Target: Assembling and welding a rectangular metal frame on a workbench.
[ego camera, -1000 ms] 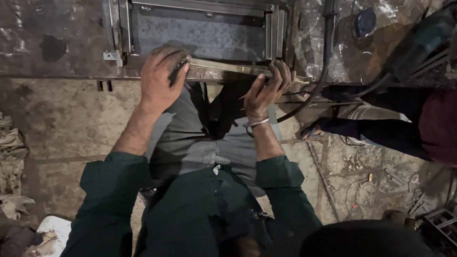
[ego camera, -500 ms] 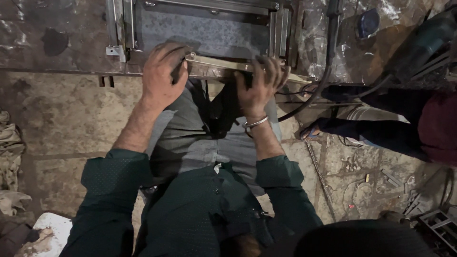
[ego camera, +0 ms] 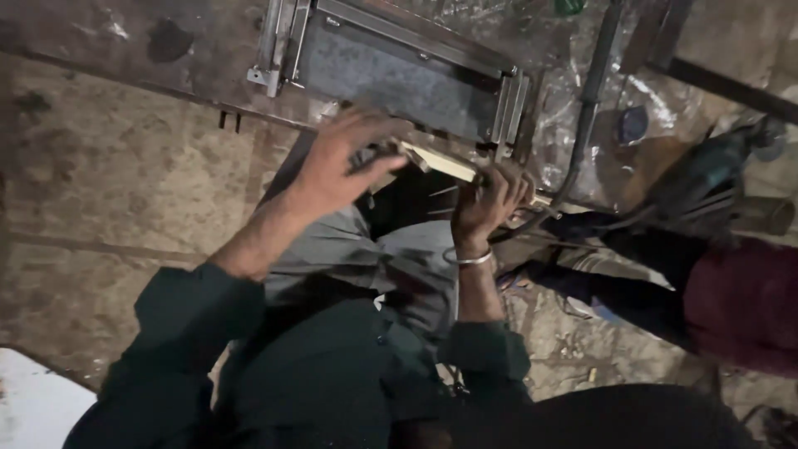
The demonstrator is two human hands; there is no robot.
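Note:
My left hand (ego camera: 341, 162) is curled over one end of a pale flat bar (ego camera: 445, 164) at the near edge of a metal workbench. My right hand (ego camera: 490, 204), with a metal bangle at the wrist, grips the same bar further right. Just behind the bar lies a dark metal plate (ego camera: 391, 79) set in a steel frame (ego camera: 511, 104). My grey-trousered legs are under the hands, below the bench edge.
A black cable (ego camera: 586, 125) runs down the bench right of the frame. A blue-green power tool (ego camera: 706, 170) lies at the right. Another person in maroon (ego camera: 740, 299) sits at the right edge. The concrete floor (ego camera: 100, 191) spreads left.
The view has tilted and shifted. My right hand has slid along the bar and wrapped tighter round it; my left hand stays on the bar's left end.

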